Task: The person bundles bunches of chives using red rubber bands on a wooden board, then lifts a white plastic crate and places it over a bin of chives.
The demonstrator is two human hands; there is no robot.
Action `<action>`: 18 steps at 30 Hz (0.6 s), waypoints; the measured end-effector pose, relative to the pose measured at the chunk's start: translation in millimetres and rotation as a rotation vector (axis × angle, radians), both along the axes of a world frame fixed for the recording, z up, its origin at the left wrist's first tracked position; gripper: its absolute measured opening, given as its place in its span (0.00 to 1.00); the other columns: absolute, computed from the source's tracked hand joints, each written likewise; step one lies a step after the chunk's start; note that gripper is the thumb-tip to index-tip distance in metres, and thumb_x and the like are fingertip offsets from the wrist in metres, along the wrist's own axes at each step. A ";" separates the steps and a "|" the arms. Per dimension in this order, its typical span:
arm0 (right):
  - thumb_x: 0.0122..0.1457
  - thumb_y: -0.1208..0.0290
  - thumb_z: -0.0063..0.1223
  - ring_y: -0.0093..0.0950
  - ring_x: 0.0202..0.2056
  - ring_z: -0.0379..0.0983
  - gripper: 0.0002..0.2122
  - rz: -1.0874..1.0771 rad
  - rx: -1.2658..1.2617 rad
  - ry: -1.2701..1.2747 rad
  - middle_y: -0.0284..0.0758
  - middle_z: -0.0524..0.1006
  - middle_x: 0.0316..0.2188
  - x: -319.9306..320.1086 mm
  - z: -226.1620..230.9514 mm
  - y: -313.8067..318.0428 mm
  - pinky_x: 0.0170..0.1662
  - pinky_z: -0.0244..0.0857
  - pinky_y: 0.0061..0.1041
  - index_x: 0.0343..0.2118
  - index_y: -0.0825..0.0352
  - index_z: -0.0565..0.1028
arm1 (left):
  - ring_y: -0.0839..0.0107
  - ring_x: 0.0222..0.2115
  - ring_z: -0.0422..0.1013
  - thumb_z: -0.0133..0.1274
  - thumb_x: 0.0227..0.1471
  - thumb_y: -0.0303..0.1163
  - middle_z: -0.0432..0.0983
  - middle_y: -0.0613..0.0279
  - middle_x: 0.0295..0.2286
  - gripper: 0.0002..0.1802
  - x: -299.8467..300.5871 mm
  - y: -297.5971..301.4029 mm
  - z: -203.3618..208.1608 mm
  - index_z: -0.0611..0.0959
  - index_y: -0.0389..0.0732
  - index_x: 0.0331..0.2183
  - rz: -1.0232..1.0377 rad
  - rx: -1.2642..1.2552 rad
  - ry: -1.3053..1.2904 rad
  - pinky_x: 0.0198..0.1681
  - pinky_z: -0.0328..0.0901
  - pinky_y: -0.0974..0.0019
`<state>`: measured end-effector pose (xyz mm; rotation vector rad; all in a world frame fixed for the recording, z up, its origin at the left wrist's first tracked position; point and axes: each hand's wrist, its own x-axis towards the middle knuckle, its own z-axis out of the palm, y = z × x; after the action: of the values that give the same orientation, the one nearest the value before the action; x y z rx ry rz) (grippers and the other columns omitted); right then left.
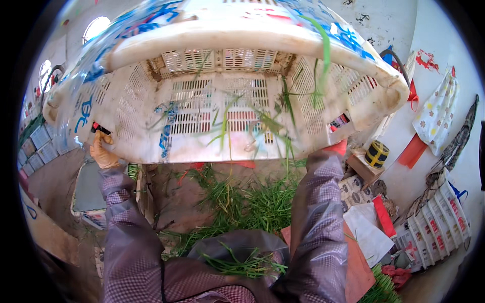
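Note:
A big white plastic crate (192, 149) with slotted walls and blue markings is held up in front of me, tipped so that I look into it. My left hand (104, 150), in a tan-orange glove, is closed on its lower left edge beside a handle hole. My right sleeve (323, 171) reaches the lower right edge; the crate hides the fingers of my right hand, which bears that side. Loose green blades (288, 101) cling inside the crate or fall, partly blurred. Below lies a heap of long green leaves (262, 202), and more cut leaves (247, 265) rest on my lap.
To the left stands a grey-topped container (91, 187). Stacked light crates (40, 144) line the far left. On the right are a wooden stool (366, 169) with a black-and-yellow tape roll (376, 154), a tilted white crate (437, 222), and a flowered cloth (438, 113) on the wall.

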<state>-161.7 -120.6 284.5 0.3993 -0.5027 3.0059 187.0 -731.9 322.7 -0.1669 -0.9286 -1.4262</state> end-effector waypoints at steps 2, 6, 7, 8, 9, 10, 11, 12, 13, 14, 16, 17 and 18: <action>0.58 0.63 0.48 0.39 0.45 0.73 0.17 -0.229 0.181 0.055 0.42 0.76 0.44 -36.3 22.5 65.7 0.52 0.65 0.44 0.42 0.71 0.75 | 0.74 0.21 0.58 0.50 0.56 0.39 0.61 0.66 0.17 0.17 -32.7 8.9 -13.4 0.70 0.41 0.20 -0.114 0.101 0.088 0.30 0.57 0.70; 0.55 0.71 0.52 0.36 0.45 0.73 0.14 -0.457 0.488 0.259 0.40 0.76 0.43 -8.6 38.2 8.6 0.50 0.67 0.39 0.44 0.69 0.74 | 0.73 0.21 0.59 0.49 0.57 0.38 0.61 0.67 0.17 0.16 -20.5 -6.7 -12.6 0.70 0.42 0.20 -0.169 0.217 0.049 0.31 0.59 0.67; 0.55 0.71 0.52 0.35 0.47 0.72 0.15 -0.676 0.611 0.340 0.41 0.76 0.44 -8.9 56.8 18.8 0.51 0.66 0.40 0.46 0.69 0.73 | 0.73 0.22 0.59 0.49 0.56 0.38 0.62 0.67 0.18 0.15 -42.6 -5.4 -24.2 0.70 0.43 0.21 -0.159 0.262 0.077 0.33 0.59 0.68; 0.55 0.72 0.52 0.34 0.48 0.71 0.16 -0.852 0.715 0.383 0.41 0.75 0.46 -5.0 53.0 11.7 0.53 0.65 0.40 0.48 0.69 0.72 | 0.73 0.23 0.60 0.50 0.56 0.38 0.62 0.67 0.18 0.14 -51.4 -12.0 -33.9 0.70 0.44 0.22 -0.111 0.280 0.065 0.34 0.59 0.69; 0.52 0.73 0.55 0.28 0.41 0.73 0.15 -1.054 0.900 0.321 0.37 0.78 0.40 9.3 43.3 8.5 0.46 0.67 0.32 0.45 0.67 0.75 | 0.73 0.24 0.60 0.50 0.56 0.39 0.62 0.68 0.19 0.13 -65.2 -17.9 -51.6 0.70 0.45 0.23 -0.065 0.287 0.026 0.36 0.60 0.70; 0.49 0.74 0.59 0.22 0.34 0.74 0.14 -1.248 1.063 0.247 0.33 0.80 0.35 29.5 44.2 -8.6 0.40 0.68 0.24 0.41 0.65 0.78 | 0.74 0.22 0.60 0.50 0.55 0.38 0.63 0.68 0.18 0.14 -74.1 -32.6 -64.2 0.69 0.46 0.21 0.005 0.251 0.012 0.34 0.60 0.70; 0.49 0.73 0.59 0.21 0.34 0.74 0.13 -1.094 0.945 0.251 0.33 0.80 0.34 23.7 63.0 10.4 0.39 0.68 0.24 0.39 0.66 0.78 | 0.73 0.22 0.60 0.51 0.55 0.38 0.63 0.68 0.17 0.15 -96.3 -14.1 -72.8 0.69 0.46 0.20 -0.116 0.358 0.009 0.34 0.60 0.68; 0.49 0.72 0.59 0.21 0.33 0.74 0.11 -0.936 0.826 0.253 0.33 0.80 0.33 7.9 86.1 25.5 0.39 0.67 0.24 0.38 0.66 0.79 | 0.72 0.22 0.60 0.51 0.54 0.38 0.62 0.68 0.16 0.16 -117.4 5.0 -81.1 0.68 0.46 0.19 -0.235 0.464 0.006 0.33 0.60 0.67; 0.50 0.72 0.59 0.21 0.33 0.74 0.10 -0.784 0.729 0.187 0.32 0.80 0.32 -4.3 79.7 55.8 0.38 0.67 0.24 0.36 0.66 0.79 | 0.72 0.22 0.60 0.51 0.54 0.38 0.61 0.69 0.16 0.16 -140.6 33.8 -101.7 0.67 0.46 0.19 -0.367 0.571 -0.063 0.33 0.61 0.65; 0.50 0.71 0.59 0.21 0.32 0.74 0.09 -0.598 0.583 0.124 0.32 0.80 0.31 -5.9 70.8 50.4 0.38 0.67 0.24 0.34 0.67 0.80 | 0.73 0.20 0.59 0.52 0.54 0.39 0.60 0.70 0.15 0.16 -150.9 32.4 -117.9 0.67 0.47 0.19 -0.193 0.461 -0.114 0.30 0.60 0.66; 0.55 0.65 0.55 0.22 0.30 0.73 0.11 -1.435 1.089 0.370 0.33 0.79 0.28 19.1 47.0 19.6 0.36 0.66 0.24 0.29 0.70 0.80 | 0.74 0.18 0.57 0.51 0.54 0.40 0.59 0.70 0.15 0.17 -136.3 -1.6 -154.3 0.67 0.47 0.18 -0.261 0.436 -0.211 0.27 0.59 0.67; 0.56 0.65 0.55 0.25 0.31 0.74 0.12 -1.165 0.920 0.306 0.35 0.79 0.31 19.6 50.2 23.6 0.38 0.67 0.25 0.32 0.71 0.80 | 0.74 0.17 0.56 0.51 0.54 0.40 0.58 0.70 0.14 0.17 -144.4 2.2 -161.9 0.66 0.47 0.18 -0.321 0.450 -0.237 0.26 0.59 0.67; 0.57 0.64 0.55 0.27 0.33 0.75 0.13 -0.894 0.748 0.236 0.37 0.79 0.33 16.8 52.3 25.9 0.40 0.69 0.27 0.35 0.72 0.79 | 0.75 0.14 0.52 0.49 0.55 0.41 0.55 0.71 0.13 0.18 -161.7 12.0 -174.2 0.66 0.47 0.18 -0.277 0.480 -0.219 0.22 0.56 0.68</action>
<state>-144.9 -94.7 336.8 0.4005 -1.3344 1.8193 25.3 -719.9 148.5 0.2327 -0.7296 -1.9125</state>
